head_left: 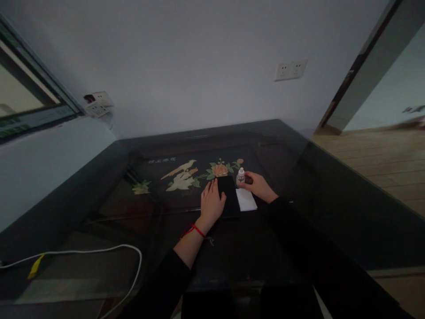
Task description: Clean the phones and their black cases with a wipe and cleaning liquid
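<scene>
A black phone (229, 191) lies flat on the dark glass-topped table (318, 195). My left hand (211, 204) rests on its left side, fingers spread over the edge, with a red string around the wrist. My right hand (258, 185) is closed around a small clear bottle (241, 177) with a white cap, standing just right of the phone's far end. A white folded cloth (246, 199) lies on the table beside the phone, under my right hand.
The tabletop shows an inlaid bird and flower picture (192, 173). A white cable (99, 252) with a yellow tag curves across the near left. Wall sockets (291, 70) sit on the white wall behind. Wooden floor (381, 155) lies to the right.
</scene>
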Demonstrator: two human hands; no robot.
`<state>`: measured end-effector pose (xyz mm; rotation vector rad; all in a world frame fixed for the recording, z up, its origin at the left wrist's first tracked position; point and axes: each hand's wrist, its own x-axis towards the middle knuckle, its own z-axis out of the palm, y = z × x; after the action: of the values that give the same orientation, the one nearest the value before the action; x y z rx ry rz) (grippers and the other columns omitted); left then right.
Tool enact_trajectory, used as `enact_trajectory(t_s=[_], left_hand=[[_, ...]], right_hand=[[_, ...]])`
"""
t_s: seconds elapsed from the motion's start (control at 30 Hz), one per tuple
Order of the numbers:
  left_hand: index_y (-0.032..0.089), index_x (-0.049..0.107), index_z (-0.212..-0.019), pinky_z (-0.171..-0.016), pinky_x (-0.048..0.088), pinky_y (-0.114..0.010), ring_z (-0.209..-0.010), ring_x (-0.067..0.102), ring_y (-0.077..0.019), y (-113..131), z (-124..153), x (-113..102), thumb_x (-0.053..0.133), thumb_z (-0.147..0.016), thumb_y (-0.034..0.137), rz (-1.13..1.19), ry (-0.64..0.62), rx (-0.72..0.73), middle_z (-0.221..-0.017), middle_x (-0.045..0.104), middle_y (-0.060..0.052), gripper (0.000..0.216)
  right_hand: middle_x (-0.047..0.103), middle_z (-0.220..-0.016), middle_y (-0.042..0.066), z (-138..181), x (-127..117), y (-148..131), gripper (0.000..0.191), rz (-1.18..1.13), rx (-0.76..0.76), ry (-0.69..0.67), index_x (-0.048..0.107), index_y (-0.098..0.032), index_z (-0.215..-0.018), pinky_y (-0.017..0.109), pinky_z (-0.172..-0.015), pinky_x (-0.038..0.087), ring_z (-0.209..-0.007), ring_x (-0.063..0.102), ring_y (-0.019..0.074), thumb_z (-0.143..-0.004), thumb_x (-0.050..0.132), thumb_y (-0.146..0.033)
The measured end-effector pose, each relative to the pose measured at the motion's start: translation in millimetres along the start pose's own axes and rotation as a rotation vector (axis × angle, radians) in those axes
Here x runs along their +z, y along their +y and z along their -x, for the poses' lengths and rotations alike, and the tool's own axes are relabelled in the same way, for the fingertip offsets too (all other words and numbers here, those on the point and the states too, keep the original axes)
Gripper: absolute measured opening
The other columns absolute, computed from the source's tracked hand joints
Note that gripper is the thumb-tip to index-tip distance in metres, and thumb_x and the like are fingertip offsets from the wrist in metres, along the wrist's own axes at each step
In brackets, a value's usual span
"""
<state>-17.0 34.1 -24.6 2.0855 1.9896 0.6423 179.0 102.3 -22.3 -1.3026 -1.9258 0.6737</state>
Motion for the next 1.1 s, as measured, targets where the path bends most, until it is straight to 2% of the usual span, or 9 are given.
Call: enact_trajectory(t_s=[0.3,0.43,0.5,0.57,0.63,0.7,0.8,0.9,1.1], left_hand=[[0.009,0.036,-0.143,-0.112,0.026,-0.044,-0.139,0.032,-0.0276,4.4,2.6,-2.3,0.046,-0.085,0.025,0.180,0.038,-0.024,-0.144,0.047,-0.017,0.060],[0.011,0.045,-0.136,-0.113,0.025,-0.044,-0.137,0.035,-0.0281,3.2,-0.7,-2.4,0.051,-0.082,0.025,0.377,0.089,-0.045,-0.141,0.049,-0.018,0.056],[0.012,0.049,-0.131,-0.111,0.028,-0.043,-0.133,0.041,-0.0271,-2.5,-5.9,-6.2,0.050,-0.083,0.027,0.515,0.137,-0.067,-0.139,0.051,-0.018,0.051],[0.015,0.050,-0.126,-0.107,0.034,-0.041,-0.126,0.049,-0.0239,-11.8,-12.2,-13.9,0.047,-0.086,0.030,0.673,0.206,-0.100,-0.133,0.056,-0.016,0.043],[0.018,0.052,-0.118,-0.099,0.042,-0.036,-0.112,0.058,-0.0194,-23.1,-17.4,-24.3,0.041,-0.088,0.032,0.847,0.293,-0.134,-0.118,0.063,-0.012,0.035],[0.019,0.054,-0.104,-0.080,0.049,-0.031,-0.089,0.063,-0.0162,-33.3,-20.3,-33.8,0.038,-0.088,0.036,1.020,0.361,-0.188,-0.095,0.065,-0.007,0.028],[0.020,0.051,-0.086,-0.063,0.045,-0.024,-0.064,0.056,-0.0104,-41.6,-20.4,-40.1,0.042,-0.084,0.037,1.241,0.431,-0.268,-0.073,0.056,0.000,0.020],[0.019,0.050,-0.079,-0.059,0.041,-0.021,-0.059,0.051,-0.0082,-40.3,-17.6,-35.8,0.052,-0.076,0.036,1.391,0.445,-0.339,-0.068,0.051,0.003,0.017],[0.018,0.056,-0.082,-0.066,0.043,-0.023,-0.067,0.056,-0.0091,-33.7,-9.2,-24.8,0.058,-0.071,0.035,1.496,0.376,-0.425,-0.075,0.057,0.001,0.020]], right_hand=[[0.069,-0.089,0.007,1.0,1.9,-4.6,0.027,-0.010,0.011,0.004,0.063,-0.012,-0.098,0.029,-0.073,0.046,-0.077,0.062,0.0162,-0.074,0.068,-0.025],[0.069,-0.092,0.005,0.1,-2.2,-7.8,0.035,-0.025,0.011,0.013,0.061,-0.016,-0.100,0.027,-0.071,0.045,-0.076,0.061,0.0152,-0.068,0.072,-0.026],[0.067,-0.090,0.003,1.9,-11.8,-10.0,0.032,-0.025,0.021,0.053,0.061,-0.018,-0.094,0.026,-0.068,0.044,-0.075,0.059,0.0151,-0.067,0.073,-0.030],[0.062,-0.075,0.001,7.5,-26.1,-11.6,0.021,-0.010,0.047,0.126,0.059,-0.018,-0.076,0.026,-0.063,0.039,-0.067,0.055,0.0147,-0.072,0.068,-0.037],[0.047,-0.055,-0.003,17.2,-41.2,-12.0,0.036,0.006,0.075,0.200,0.048,-0.020,-0.056,0.026,-0.056,0.032,-0.055,0.044,0.0132,-0.080,0.056,-0.046],[0.034,-0.050,-0.005,28.7,-52.4,-10.6,0.044,0.000,0.098,0.271,0.035,-0.022,-0.051,0.026,-0.053,0.026,-0.051,0.035,0.0116,-0.083,0.049,-0.048],[0.029,-0.049,-0.005,41.7,-57.3,-7.7,0.046,-0.037,0.141,0.303,0.031,-0.023,-0.051,0.026,-0.050,0.023,-0.049,0.031,0.0105,-0.084,0.046,-0.050],[0.035,-0.047,-0.005,46.3,-50.3,-9.6,0.047,-0.097,0.175,0.254,0.035,-0.022,-0.051,0.025,-0.047,0.025,-0.046,0.034,0.0102,-0.083,0.047,-0.054],[0.049,-0.049,-0.002,50.6,-33.1,-26.9,0.043,-0.241,0.181,0.061,0.049,-0.020,-0.055,0.025,-0.049,0.037,-0.049,0.047,0.0118,-0.082,0.053,-0.053]])
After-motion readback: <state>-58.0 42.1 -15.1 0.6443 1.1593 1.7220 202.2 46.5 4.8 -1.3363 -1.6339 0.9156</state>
